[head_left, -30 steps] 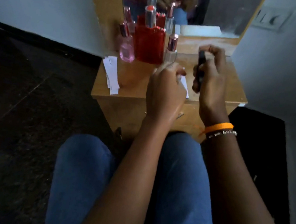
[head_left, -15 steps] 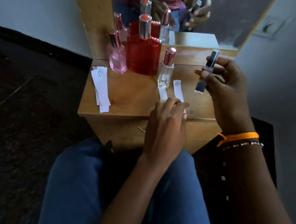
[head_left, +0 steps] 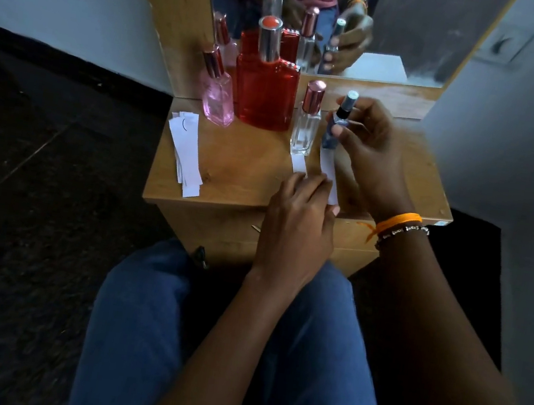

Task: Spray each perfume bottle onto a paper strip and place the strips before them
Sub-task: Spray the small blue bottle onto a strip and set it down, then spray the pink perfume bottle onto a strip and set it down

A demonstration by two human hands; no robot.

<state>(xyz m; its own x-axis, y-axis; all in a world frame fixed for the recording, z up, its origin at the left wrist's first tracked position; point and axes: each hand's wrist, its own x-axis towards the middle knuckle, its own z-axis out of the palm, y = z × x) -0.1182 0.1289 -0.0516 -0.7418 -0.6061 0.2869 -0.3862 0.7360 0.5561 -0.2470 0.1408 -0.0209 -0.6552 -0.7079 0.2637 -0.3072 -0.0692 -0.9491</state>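
Reaching in from the lower right of the frame, the right hand [head_left: 367,148] holds a slim blue perfume bottle [head_left: 337,122] upright just right of centre, its fingers [head_left: 338,130] curled round the body and the silver cap pointing up and slightly right. The bottle's long axis is near vertical, its base at the far end of a paper strip [head_left: 329,173]; whether it touches the table [head_left: 247,164] cannot be told. The left hand [head_left: 297,220] comes up the middle of the frame, knuckles toward the camera, fingers bent down and close together on the near ends of that strip and of a second strip [head_left: 299,164]. Both strips lie flat with their long axes running away from the camera. The second strip lies before a clear bottle [head_left: 306,121] with a pink cap, standing upright just left of the blue one. Further left stand a red bottle [head_left: 264,91] and a pink bottle [head_left: 217,97], both upright against the mirror [head_left: 407,22]. A stack of unused strips [head_left: 184,152] lies at the table's left edge.
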